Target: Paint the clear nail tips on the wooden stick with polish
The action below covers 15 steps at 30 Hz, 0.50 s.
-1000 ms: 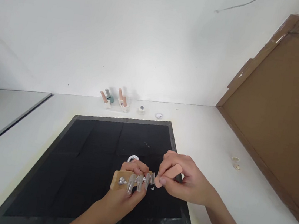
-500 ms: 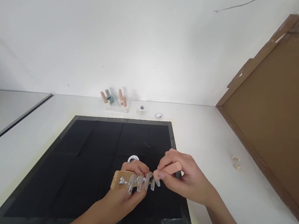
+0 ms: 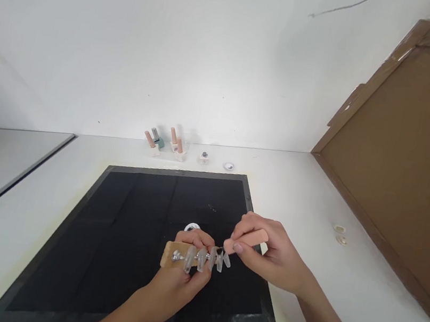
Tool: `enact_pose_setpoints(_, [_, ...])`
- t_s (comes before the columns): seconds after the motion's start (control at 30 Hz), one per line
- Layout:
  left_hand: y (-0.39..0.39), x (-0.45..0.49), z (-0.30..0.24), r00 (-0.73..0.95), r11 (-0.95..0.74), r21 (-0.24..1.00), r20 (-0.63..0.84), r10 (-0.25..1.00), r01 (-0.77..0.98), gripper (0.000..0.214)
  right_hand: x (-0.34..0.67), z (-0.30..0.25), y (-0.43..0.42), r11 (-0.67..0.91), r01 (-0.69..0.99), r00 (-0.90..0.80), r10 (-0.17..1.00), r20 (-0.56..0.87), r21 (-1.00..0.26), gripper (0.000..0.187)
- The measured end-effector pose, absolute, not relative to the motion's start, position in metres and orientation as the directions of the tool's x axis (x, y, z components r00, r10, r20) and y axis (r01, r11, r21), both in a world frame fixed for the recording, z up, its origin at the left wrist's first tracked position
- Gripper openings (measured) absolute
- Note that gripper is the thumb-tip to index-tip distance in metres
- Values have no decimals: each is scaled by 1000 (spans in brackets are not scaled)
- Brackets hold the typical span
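Note:
My left hand (image 3: 177, 279) is closed round a small wooden bar (image 3: 172, 255) that carries several clear false nail tips (image 3: 206, 259) on metal pins. My right hand (image 3: 266, 252) pinches a pink cap-shaped brush handle (image 3: 248, 240), its tip touching the rightmost nail tip. Both hands hover over a black mat (image 3: 127, 234) on the white table. A small white ring-shaped object (image 3: 191, 227) lies on the mat just behind my left hand.
Pink and teal nail polish bottles (image 3: 165, 143) stand at the wall, with a small pot (image 3: 204, 156) and a lid (image 3: 228, 166) beside them. A brown cardboard panel (image 3: 410, 152) leans at the right. Two small round pieces (image 3: 339, 233) lie near it.
My right hand has lifted the pink handle slightly and shifted right, its tip staying at the rightmost nail tip. The wooden bar stays nearly still in my left hand.

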<state>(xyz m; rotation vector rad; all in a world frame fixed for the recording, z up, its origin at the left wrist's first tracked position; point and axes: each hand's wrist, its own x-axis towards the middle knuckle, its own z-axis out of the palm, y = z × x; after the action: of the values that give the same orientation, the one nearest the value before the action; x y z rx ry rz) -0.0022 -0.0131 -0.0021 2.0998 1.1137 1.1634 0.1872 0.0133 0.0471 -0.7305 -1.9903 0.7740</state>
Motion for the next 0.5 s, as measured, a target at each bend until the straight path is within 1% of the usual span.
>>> enact_pose_setpoints(0.1, [-13,-3,-6,268,-521,765,449,853,377,30,187,48,13,640,136,-521,696,495,-756,18])
enact_pose_setpoints(0.2, [-13,-3,-5,291,-526,766,443,848,369,29,186,50,13,610,198,-541,721,433,-767,16])
enact_pose_setpoints(0.3, [-13,-2,-2,313,-542,737,446,839,404,26,186,49,14,575,260,-490,771,407,-776,16])
enact_pose_setpoints(0.37, [-13,-2,0,321,-546,728,445,836,415,25,187,48,14,570,232,-467,776,424,-788,18])
enact_pose_setpoints(0.5, [-14,-3,-4,317,-522,750,421,850,405,24,188,47,14,613,132,-522,711,471,-779,19])
